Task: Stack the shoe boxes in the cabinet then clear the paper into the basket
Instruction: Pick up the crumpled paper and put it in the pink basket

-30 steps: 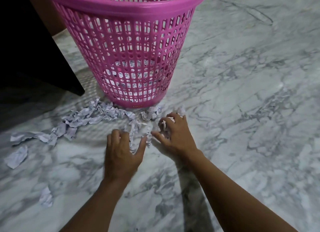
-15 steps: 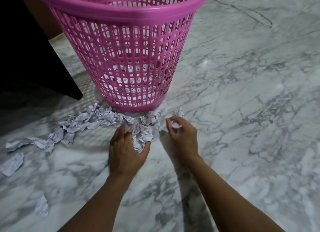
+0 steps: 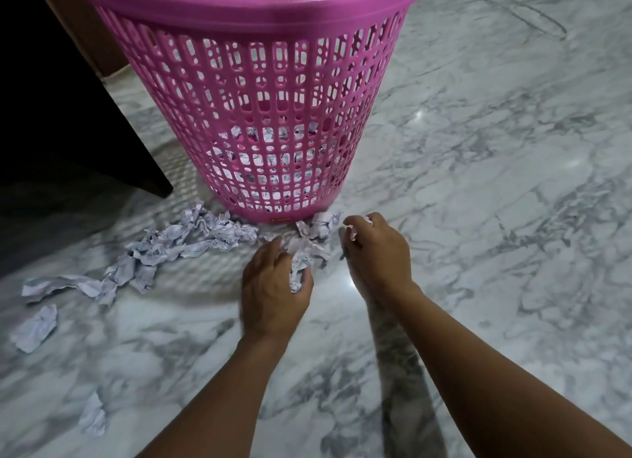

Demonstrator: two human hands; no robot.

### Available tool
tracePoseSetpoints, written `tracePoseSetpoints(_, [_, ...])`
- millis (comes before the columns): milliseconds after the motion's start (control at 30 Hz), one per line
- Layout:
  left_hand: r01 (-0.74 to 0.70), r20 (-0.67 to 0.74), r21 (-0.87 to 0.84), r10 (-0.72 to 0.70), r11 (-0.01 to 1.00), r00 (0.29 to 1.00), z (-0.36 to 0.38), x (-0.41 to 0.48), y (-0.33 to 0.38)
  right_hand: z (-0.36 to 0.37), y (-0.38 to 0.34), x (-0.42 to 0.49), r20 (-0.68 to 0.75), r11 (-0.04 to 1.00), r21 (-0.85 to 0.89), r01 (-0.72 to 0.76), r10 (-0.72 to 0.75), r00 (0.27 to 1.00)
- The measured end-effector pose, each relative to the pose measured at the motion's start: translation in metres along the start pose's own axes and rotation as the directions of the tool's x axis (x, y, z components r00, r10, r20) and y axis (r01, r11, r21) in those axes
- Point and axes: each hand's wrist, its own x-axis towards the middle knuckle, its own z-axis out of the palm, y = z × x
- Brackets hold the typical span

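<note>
A pink plastic basket [image 3: 260,19] stands on the marble floor, with crumpled paper visible through its lattice at the bottom. Several crumpled paper scraps [image 3: 191,238] lie scattered on the floor in front of it and to the left. My left hand [image 3: 270,293] rests on the floor just below the basket's base, its fingers closed around a wad of crumpled paper [image 3: 301,262]. My right hand [image 3: 379,252] hovers beside it to the right, fingers curled on small paper bits [image 3: 354,231]. No shoe boxes are in view.
A dark cabinet or furniture panel [image 3: 68,115] fills the upper left, its corner close to the basket. More loose scraps lie at the far left [image 3: 36,327] and lower left [image 3: 92,416]. Grey-veined marble floor [image 3: 496,184] stretches to the right.
Both hands have closed on paper near the basket's base. The left hand gathered a wad between thumb and fingers, and the right hand lifted slightly with small bits in its fingers.
</note>
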Motion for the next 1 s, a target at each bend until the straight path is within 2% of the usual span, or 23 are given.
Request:
tracePoseSetpoints(67, [-0.045,0.008,-0.027,0.046,0.999,0.999,0.003,0.001,-0.001,-0.003,0.000,0.001,0.039,0.997,0.072,0.010,-0.013,0.999])
tracePoseSetpoints(167, [-0.063,0.031,-0.038,0.065,0.997,0.997,0.003,0.004,0.000,-0.009,0.002,0.006,0.131,0.968,0.227,-0.107,0.079,0.988])
tracePoseSetpoints(300, [-0.074,0.037,-0.045,0.076,0.996,0.996,-0.001,0.003,0.000,-0.011,-0.012,0.026,0.041,0.897,0.404,-0.180,0.178,0.983])
tracePoseSetpoints(433, [-0.007,0.073,-0.124,0.017,0.992,0.997,-0.008,0.000,0.006,0.003,-0.042,0.031,0.119,0.913,0.367,-0.176,0.141,0.983])
tracePoseSetpoints(567, [0.033,0.099,-0.137,-0.019,0.990,0.995,-0.006,0.000,0.006,0.013,-0.048,0.020,0.176,0.897,0.376,-0.232,0.176,0.968])
tracePoseSetpoints(733, [0.055,0.081,-0.070,-0.049,0.996,0.996,0.000,0.004,0.008,0.023,-0.048,0.010,0.153,0.927,0.329,-0.179,0.135,0.979])
tracePoseSetpoints(900, [0.091,0.023,-0.043,-0.090,0.995,0.996,0.003,0.011,0.009,0.023,-0.046,0.011,0.194,0.901,0.402,-0.165,0.093,0.977])
tracePoseSetpoints(1000, [0.091,0.070,-0.041,-0.088,0.995,0.994,0.004,0.016,0.009,0.021,-0.041,0.012,0.223,0.893,0.425,-0.149,0.056,0.973])
